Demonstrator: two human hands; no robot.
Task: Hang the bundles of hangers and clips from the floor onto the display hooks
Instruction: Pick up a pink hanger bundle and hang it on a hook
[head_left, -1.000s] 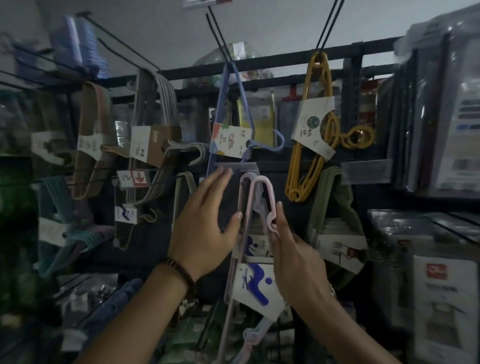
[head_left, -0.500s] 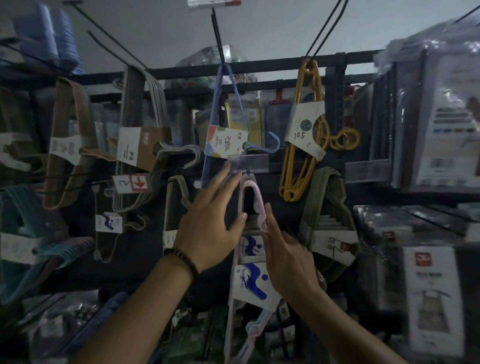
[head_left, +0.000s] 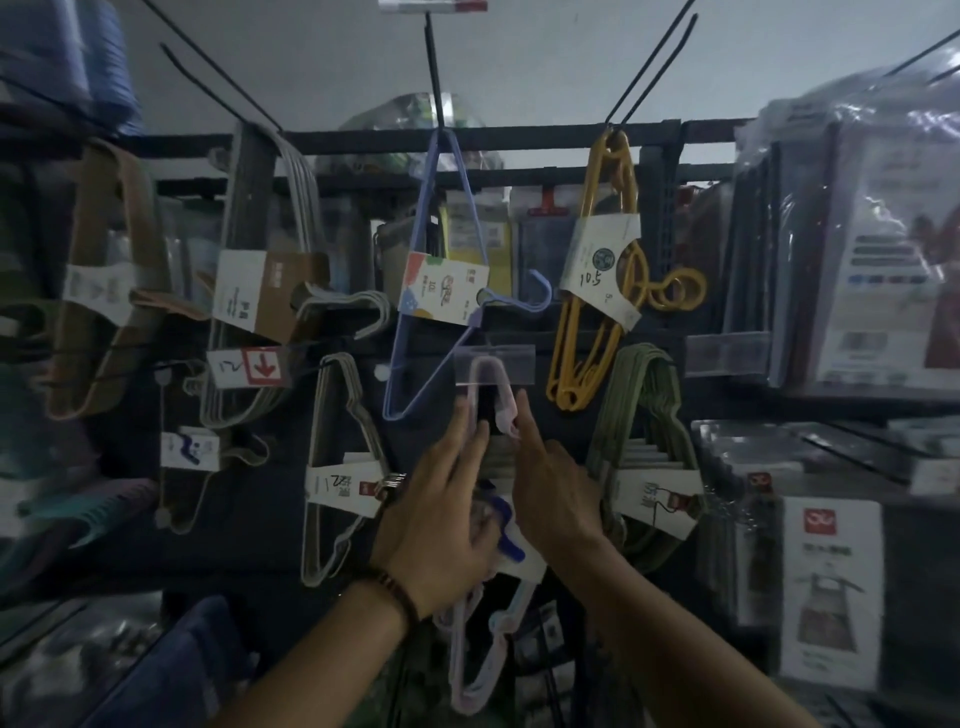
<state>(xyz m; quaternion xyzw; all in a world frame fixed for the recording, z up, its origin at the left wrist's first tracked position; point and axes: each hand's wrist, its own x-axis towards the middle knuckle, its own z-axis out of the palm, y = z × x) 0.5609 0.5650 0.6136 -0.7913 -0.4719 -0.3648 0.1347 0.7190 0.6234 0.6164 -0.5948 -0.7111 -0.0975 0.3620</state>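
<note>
Head view: the pale pink bundle of plastic hangers (head_left: 505, 402) stands upright in the middle of the rack, its top loop raised to the clear plastic price holder (head_left: 494, 366), probably because the display hook for it sits just behind that strip. The left hand (head_left: 441, 525) lies flat against the left side of the bundle with the fingers (head_left: 460, 431) stretched upward, which seems to steady and guide it. The right hand (head_left: 553, 486) touches the right side of the loop with a straight index finger (head_left: 523, 415); its other fingers are turned away, so I cannot tell if they grasp anything. The hook itself is hidden by the price holder, and it is not clear whether the loop is already over it. The white paper label with a blue mark (head_left: 524, 564) is mostly covered by the left hand. The picture is dark and blurred at the edges. Blue wire hangers (head_left: 431, 291) and yellow plastic hangers (head_left: 597, 322) hang above.
</note>
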